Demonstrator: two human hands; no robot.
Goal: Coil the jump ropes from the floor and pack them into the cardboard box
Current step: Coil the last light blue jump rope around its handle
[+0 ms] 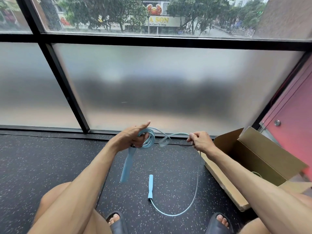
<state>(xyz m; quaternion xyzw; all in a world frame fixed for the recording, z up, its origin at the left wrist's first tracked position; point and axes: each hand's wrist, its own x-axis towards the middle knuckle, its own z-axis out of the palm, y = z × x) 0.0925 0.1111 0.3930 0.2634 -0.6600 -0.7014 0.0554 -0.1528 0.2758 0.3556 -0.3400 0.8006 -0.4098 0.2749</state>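
Note:
My left hand [135, 136] grips several coils of a light blue jump rope [149, 139], and one blue handle [127, 166] hangs down below that hand. My right hand [200, 140] pinches the same rope's cord to the right of the coils. From there the cord [196, 188] drops to the floor and curves back to the second blue handle [150, 186], which lies on the floor between my feet. An open cardboard box [249, 157] stands on the floor to my right, flaps spread; a bit of pale cord shows inside it.
The floor [50, 157] is dark speckled rubber. A frosted glass window wall with black frames [81, 115] runs straight ahead. A pink door [290, 119] is at the right behind the box. My knees and sandalled feet [116, 220] fill the bottom of the view.

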